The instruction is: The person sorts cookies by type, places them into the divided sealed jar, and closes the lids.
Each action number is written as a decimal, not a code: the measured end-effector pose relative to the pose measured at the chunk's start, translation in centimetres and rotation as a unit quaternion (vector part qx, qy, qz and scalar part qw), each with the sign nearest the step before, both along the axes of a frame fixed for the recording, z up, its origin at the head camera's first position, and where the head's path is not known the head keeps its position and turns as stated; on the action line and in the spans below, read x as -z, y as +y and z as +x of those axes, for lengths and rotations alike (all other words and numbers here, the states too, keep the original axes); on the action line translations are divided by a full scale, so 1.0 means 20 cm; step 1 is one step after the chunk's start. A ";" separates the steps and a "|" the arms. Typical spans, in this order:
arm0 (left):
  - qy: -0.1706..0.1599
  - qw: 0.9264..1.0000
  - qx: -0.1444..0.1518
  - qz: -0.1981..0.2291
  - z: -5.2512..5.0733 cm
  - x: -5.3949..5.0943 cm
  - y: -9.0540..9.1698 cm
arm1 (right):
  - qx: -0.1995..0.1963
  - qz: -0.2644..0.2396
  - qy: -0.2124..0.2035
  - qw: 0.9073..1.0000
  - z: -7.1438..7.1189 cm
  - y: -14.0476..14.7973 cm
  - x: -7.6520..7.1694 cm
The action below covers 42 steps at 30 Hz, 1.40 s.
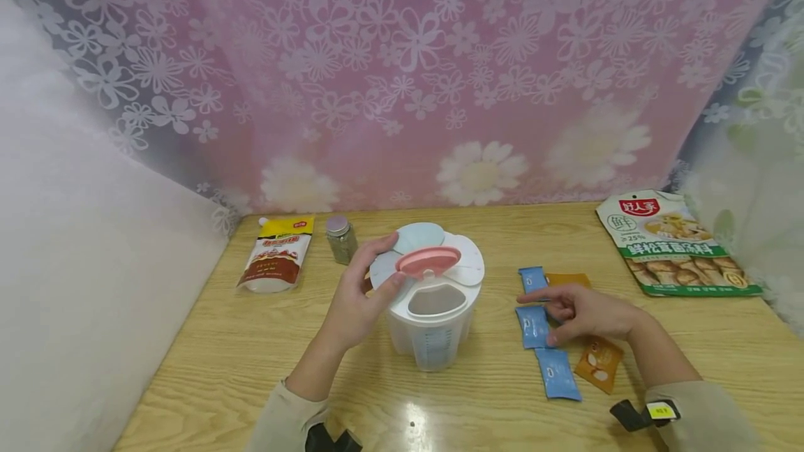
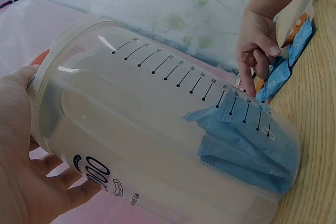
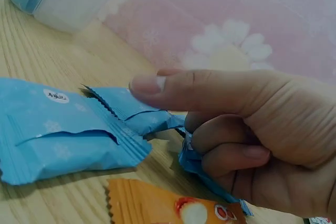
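A clear storage canister with a segmented white lid stands upright on the table. Its pink flap is raised above an opening. My left hand grips the lid's left side, thumb near the flap. Through the wall, the left wrist view shows blue packets at the canister's bottom. Over the loose blue packets to the right hovers my right hand, index finger extended and other fingers bent, holding nothing. Orange packets lie beside the blue ones, partly hidden by this hand.
At the back left are a white and brown pouch with a yellow top and a small jar with a purple lid. A large green and white food bag lies at the back right. A flowered curtain closes off the back.
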<state>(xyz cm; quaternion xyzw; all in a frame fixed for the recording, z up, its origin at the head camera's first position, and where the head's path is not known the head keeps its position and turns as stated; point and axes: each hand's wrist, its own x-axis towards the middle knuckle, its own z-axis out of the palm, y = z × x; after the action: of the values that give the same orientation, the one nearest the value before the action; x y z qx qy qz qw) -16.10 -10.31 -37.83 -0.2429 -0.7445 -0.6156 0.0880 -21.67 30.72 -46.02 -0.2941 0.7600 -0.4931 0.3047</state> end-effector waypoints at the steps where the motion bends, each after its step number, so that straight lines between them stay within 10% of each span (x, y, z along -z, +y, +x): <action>1: 0.000 1.000 0.000 -0.001 0.00 0.00 0.00 | -0.001 0.003 0.001 1.000 0.00 0.00 0.00; 20: -0.002 1.000 -0.005 0.001 0.00 0.01 0.00 | 0.071 0.086 0.036 0.993 0.02 -0.04 0.00; 42: 0.007 1.000 -0.003 -0.004 0.00 0.01 0.00 | 0.072 -0.014 0.058 0.996 0.03 -0.05 -0.09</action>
<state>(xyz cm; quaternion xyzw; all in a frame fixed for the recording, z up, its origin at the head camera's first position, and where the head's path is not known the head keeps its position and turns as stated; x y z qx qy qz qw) -16.18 -10.31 -38.07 -0.2453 -0.7471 -0.6106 0.0944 -21.02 29.75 -44.27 -0.2712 0.7884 -0.5066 0.2197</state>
